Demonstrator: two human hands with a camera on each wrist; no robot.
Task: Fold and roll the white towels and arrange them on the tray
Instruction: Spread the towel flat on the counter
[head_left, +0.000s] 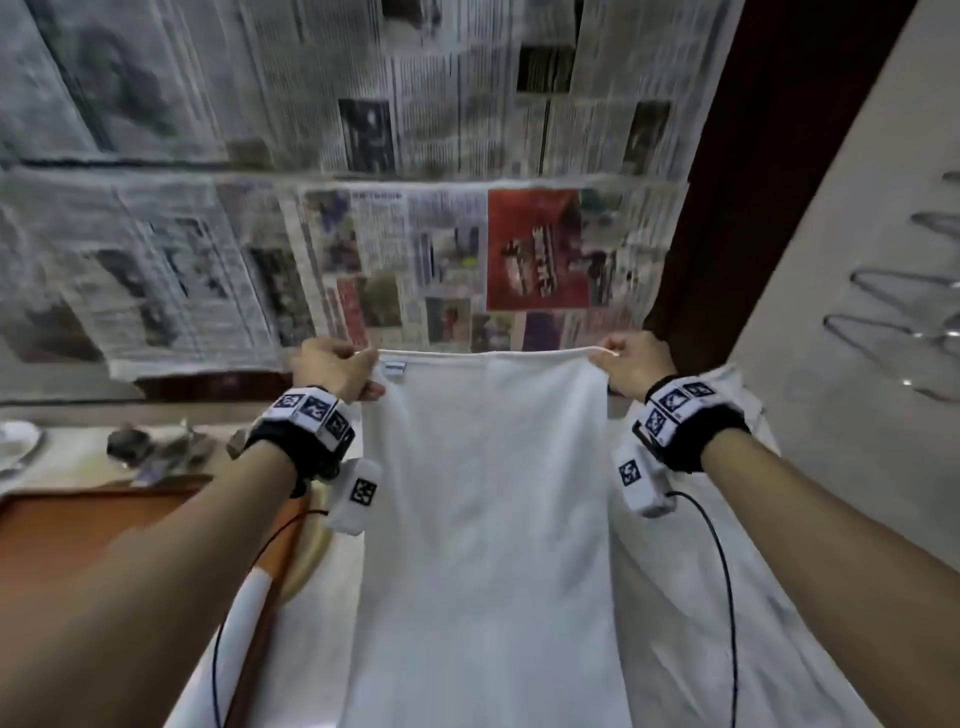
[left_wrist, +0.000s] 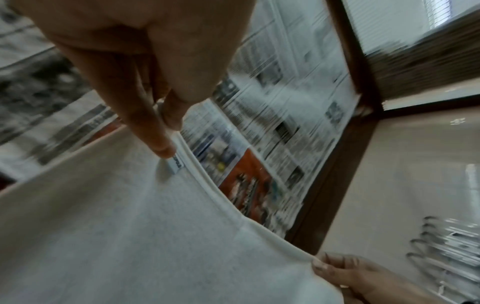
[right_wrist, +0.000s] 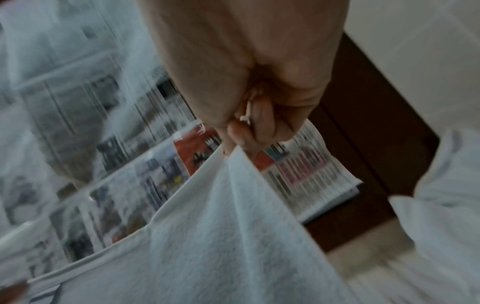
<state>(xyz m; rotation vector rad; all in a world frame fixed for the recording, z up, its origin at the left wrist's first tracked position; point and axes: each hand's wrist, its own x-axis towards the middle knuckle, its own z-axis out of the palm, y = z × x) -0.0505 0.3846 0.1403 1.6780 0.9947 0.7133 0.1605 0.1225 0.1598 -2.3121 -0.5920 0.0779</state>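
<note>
Both hands pinching towel corners; label sharpest from left wrist

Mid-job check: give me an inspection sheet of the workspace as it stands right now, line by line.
Surface: white cloth covers it below the arms.
Job's things: white towel hangs stretched by its top corners; tray at left.
Clutter: dark blurred items.
Hands: left hand and right hand each pinch a towel corner.
Cables: black cable hangs from the right wrist unit; another from the left.
Surroundings: newspapers on the wall; hangers at right.
</note>
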